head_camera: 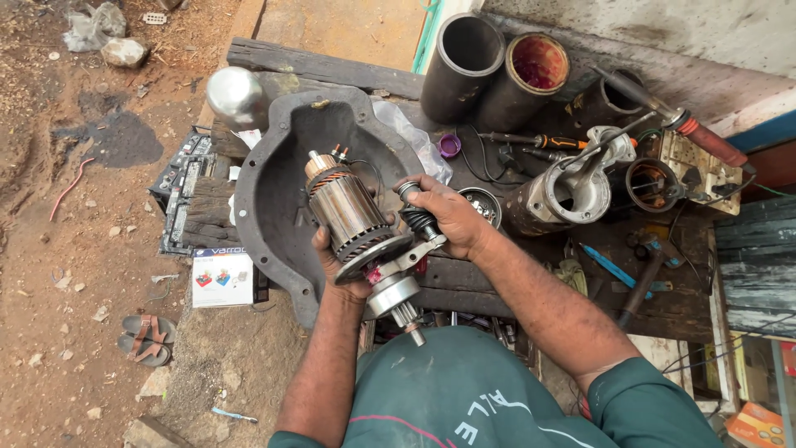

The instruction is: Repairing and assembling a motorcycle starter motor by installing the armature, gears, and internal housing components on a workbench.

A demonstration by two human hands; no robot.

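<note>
A: Starting nearest me, what do I have in hand?

B: From where I watch, the motor core (355,217) sits out of its casing, held up over the bench just in front of my chest. Its copper end points away from me; the small gear end (400,300) points back toward me. So I judge the strip-down is done, and whatever goes back into a housing is not yet done.

A: And the 2 hands?

B: My left hand (342,270) cups the core from below, fingers curled around the flange, closed on it. My right hand (452,216) is wrapped shut around the black ribbed part (417,217) beside the core, thumb on top.

A: Behind them?

B: The dark metal cover (278,178) lies dished-side up on the bench, just beyond the core. Further right stands a grey housing (570,192), apart from my hands. At the back, 2 wide pipes (489,70) stand upright near the wall.
</note>
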